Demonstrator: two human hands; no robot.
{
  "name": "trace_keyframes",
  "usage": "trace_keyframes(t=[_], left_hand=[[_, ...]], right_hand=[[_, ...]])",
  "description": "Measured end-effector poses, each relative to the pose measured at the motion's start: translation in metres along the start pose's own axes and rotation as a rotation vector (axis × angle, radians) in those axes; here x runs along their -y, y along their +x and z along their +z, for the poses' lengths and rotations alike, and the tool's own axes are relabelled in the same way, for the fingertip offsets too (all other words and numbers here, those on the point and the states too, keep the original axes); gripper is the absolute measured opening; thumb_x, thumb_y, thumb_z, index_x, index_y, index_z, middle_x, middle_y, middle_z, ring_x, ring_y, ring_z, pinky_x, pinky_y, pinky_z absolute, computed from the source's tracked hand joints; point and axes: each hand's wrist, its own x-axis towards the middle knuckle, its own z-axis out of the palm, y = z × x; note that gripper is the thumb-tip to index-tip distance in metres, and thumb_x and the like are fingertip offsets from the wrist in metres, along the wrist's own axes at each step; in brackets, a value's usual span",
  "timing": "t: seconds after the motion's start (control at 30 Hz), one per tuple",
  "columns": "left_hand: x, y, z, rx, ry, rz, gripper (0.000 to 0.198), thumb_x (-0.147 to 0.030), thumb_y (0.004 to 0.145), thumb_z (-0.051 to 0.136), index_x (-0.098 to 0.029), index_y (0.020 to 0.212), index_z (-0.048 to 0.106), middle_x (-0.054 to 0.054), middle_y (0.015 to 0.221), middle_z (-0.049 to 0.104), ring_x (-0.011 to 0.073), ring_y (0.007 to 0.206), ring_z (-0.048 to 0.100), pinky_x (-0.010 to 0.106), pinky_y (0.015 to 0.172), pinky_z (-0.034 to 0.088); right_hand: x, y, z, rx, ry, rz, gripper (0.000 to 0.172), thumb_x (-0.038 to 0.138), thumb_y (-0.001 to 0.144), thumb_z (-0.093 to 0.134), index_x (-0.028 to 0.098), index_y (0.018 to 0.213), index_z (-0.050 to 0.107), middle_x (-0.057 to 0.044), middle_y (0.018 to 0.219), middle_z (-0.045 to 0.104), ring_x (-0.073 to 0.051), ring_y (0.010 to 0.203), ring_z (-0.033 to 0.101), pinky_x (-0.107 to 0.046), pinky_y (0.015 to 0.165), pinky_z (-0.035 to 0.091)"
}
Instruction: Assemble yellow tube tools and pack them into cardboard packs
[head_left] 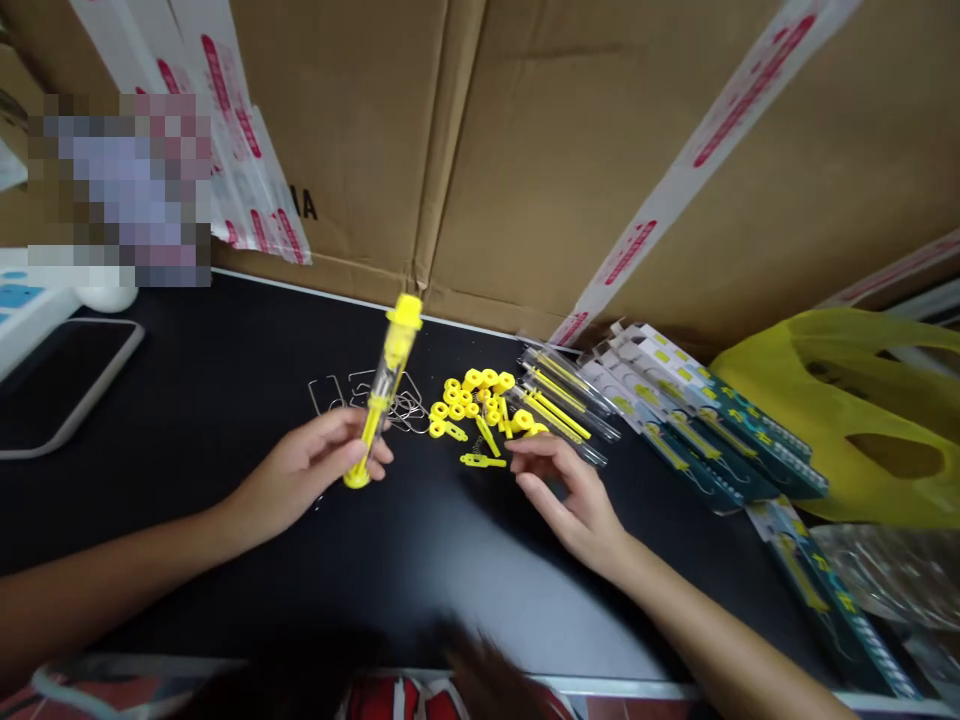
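Note:
My left hand point(315, 468) is closed round the lower part of a clear tube with yellow ends point(382, 390), holding it tilted upright above the black table point(225, 400). My right hand point(566, 490) hovers palm up with its fingers apart, fingertips right beside a small yellow pin point(482, 461) lying on the table. A heap of yellow caps and small parts point(480, 400) lies just beyond both hands. Thin wire clips point(352, 395) lie behind the tube.
Several clear tubes with yellow cores point(562, 405) lie right of the heap, then packaged cards point(697, 420) fanned out. A yellow plastic bag point(855, 410) sits at the right. Cardboard boxes point(525, 150) wall the back. A phone point(64, 385) rests at left.

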Motion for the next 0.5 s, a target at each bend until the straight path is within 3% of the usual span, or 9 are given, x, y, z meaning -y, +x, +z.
trace_keyframes(t=[0.13,0.27,0.37,0.5], left_hand=[[-0.001,0.004,-0.003,-0.090,-0.130,-0.066,0.039,-0.040,0.089,0.054,-0.017,0.120,0.048,0.008,0.095,0.069,0.0171,0.080,0.068,0.028,0.071,0.054],[0.002,0.004,0.000,-0.093,-0.207,-0.107,0.041,-0.041,0.088,0.055,-0.016,0.120,0.046,0.008,0.095,0.068,0.0175,0.078,0.068,0.027,0.065,0.052],[0.006,0.004,0.000,-0.077,-0.261,-0.100,0.039,-0.040,0.087,0.057,-0.017,0.117,0.047,0.007,0.097,0.066,0.0164,0.077,0.068,0.026,0.064,0.050],[0.009,0.005,-0.001,-0.047,-0.328,-0.080,0.035,-0.038,0.090,0.055,-0.018,0.117,0.047,0.005,0.095,0.065,0.0151,0.077,0.068,0.024,0.065,0.050]], right_hand=[[0.009,0.026,0.004,0.229,-0.401,-0.127,0.017,0.024,0.093,0.049,0.021,0.107,0.058,-0.009,0.099,0.061,-0.019,0.087,0.059,-0.031,0.072,0.050],[0.026,0.061,0.029,0.354,-0.781,-0.245,0.020,0.028,0.095,0.045,0.018,0.103,0.061,-0.011,0.103,0.061,-0.023,0.095,0.059,-0.034,0.076,0.051],[0.035,0.087,0.052,0.347,-0.988,-0.224,0.023,0.033,0.094,0.047,0.015,0.095,0.061,-0.012,0.099,0.060,-0.027,0.094,0.057,-0.036,0.073,0.051],[0.038,0.110,0.074,0.403,-1.053,-0.136,0.017,0.024,0.091,0.048,0.014,0.099,0.059,-0.013,0.098,0.062,-0.027,0.092,0.059,-0.033,0.067,0.052]])
